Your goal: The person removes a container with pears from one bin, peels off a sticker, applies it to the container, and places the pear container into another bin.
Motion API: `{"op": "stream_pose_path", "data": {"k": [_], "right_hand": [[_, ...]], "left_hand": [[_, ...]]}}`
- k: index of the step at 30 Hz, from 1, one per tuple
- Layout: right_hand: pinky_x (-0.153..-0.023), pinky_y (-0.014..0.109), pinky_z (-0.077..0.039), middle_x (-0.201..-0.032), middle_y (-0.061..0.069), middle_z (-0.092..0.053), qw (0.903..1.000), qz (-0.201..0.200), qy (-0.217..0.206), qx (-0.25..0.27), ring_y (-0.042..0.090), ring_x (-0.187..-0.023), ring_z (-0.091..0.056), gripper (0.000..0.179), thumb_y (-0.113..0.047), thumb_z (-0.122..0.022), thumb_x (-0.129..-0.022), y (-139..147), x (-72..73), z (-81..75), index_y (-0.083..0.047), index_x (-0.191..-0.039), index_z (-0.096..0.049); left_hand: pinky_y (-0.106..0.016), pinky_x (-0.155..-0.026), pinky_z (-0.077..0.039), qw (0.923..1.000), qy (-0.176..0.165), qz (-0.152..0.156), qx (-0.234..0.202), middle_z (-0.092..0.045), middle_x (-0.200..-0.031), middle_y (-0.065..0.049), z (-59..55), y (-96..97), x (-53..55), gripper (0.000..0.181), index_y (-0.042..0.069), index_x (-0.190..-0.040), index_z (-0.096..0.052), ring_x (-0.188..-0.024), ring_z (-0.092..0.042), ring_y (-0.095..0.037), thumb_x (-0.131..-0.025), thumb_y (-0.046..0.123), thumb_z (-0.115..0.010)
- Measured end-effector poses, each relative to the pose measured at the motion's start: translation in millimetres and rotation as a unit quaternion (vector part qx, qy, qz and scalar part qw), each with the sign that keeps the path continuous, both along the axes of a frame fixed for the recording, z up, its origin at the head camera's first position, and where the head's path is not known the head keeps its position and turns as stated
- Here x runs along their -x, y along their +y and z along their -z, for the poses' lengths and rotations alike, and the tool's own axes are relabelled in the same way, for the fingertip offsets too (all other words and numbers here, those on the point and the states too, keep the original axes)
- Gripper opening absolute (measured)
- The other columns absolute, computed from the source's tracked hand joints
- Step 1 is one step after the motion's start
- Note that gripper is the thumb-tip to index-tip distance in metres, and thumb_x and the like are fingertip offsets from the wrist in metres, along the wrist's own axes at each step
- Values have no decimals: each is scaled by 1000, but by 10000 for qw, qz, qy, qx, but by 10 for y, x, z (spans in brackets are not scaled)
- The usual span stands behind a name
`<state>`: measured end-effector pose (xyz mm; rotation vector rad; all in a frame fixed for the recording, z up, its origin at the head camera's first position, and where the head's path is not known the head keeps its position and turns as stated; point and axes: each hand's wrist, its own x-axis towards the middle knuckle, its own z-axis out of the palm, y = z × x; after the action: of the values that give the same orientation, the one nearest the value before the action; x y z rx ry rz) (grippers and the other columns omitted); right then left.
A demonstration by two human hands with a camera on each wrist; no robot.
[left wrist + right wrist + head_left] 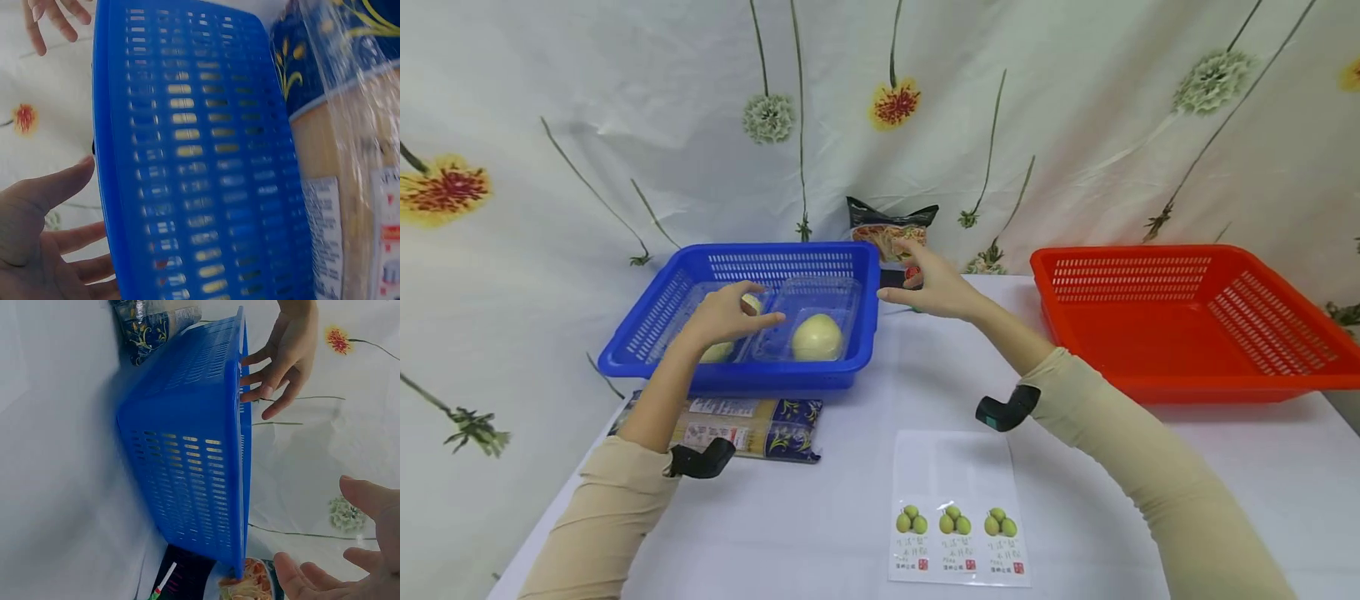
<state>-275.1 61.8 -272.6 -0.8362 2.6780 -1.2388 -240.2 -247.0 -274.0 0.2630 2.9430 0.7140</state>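
My left hand [724, 318] hovers over the blue basket [782, 381], its fingers bent loosely with nothing between them. Inside the basket sit clear plastic boxes [831, 292] and pale yellow-green round items [817, 337], one of them partly hidden behind that hand. My right hand [931, 287] is in the air by the basket's right rim, thumb and fingers spread apart and holding nothing. In the right wrist view, the right hand [356, 550] appears apart from the basket. The left wrist view shows the left hand [44, 244] beside the basket's rim.
A spaghetti packet [793, 429] lies along the blue basket's front. Behind its right corner stands a black-topped food packet [880, 229], above a dark item [891, 279]. To the right is a red basket [1210, 387]. A clear bag printed with green fruit [955, 475] lies in front.
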Motion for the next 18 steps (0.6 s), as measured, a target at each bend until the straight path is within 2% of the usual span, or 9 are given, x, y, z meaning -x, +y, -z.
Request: {"op": "stream_pose_path", "data": {"k": [4, 7, 9, 13, 16, 18], "right_hand": [[-80, 40, -54, -140, 22, -42, 9991, -211, -347, 77, 35, -111, -57, 77, -29, -67, -87, -203, 91, -5, -10, -148, -24], [-79, 37, -55, -139, 23, -41, 9948, -335, -915, 302, 35, -111, -56, 75, -27, -66, -88, -346, 130, -22, -10, -148, -24], [-80, 37, -55, -138, 23, -42, 9870, -400, -1444, 573, 36, -113, -55, 73, -24, -65, -89, -439, 149, -40, -10, -148, -25], [-86, 39, -53, -139, 21, -42, 9622, -349, -2510, 1000, 39, -119, -52, 70, -21, -65, -90, -617, 188, -74, -7, -147, -27], [-90, 41, -51, -143, 17, -38, 9489, -261, -3017, 885, 39, -121, -50, 69, -23, -65, -90, -744, 220, -82, -7, -146, -30], [-90, 42, -50, -146, 16, -36, 9443, -236, -3226, 612, 40, -122, -48, 69, -25, -65, -89, -823, 235, -79, -6, -146, -30]], "left_hand": [[-45, -74, -55, 9979, -464, -133, -427, -51, -123, -37, 14, -138, -13, 75, -8, -139, -33, -103, -58, -44, -88, 37, -64], [-44, -73, -56, 9959, -701, -232, -519, -48, -125, -37, 28, -192, -10, 79, -9, -140, -31, -103, -57, -45, -87, 39, -65], [-44, -74, -56, 9949, -822, -289, -501, -48, -125, -37, 38, -209, 3, 80, -8, -141, -30, -103, -57, -44, -87, 39, -65], [-42, -72, -56, 9930, -1042, -374, -421, -46, -125, -37, 45, -184, 51, 80, -9, -140, -30, -97, -60, -41, -87, 39, -65], [-41, -69, -56, 9916, -1184, -431, -290, -45, -124, -36, 54, -126, 83, 78, -9, -139, -30, -89, -63, -37, -87, 37, -66], [-40, -66, -57, 9913, -1239, -424, -101, -45, -124, -36, 53, -78, 97, 77, -11, -138, -31, -85, -64, -35, -87, 35, -66]]}}
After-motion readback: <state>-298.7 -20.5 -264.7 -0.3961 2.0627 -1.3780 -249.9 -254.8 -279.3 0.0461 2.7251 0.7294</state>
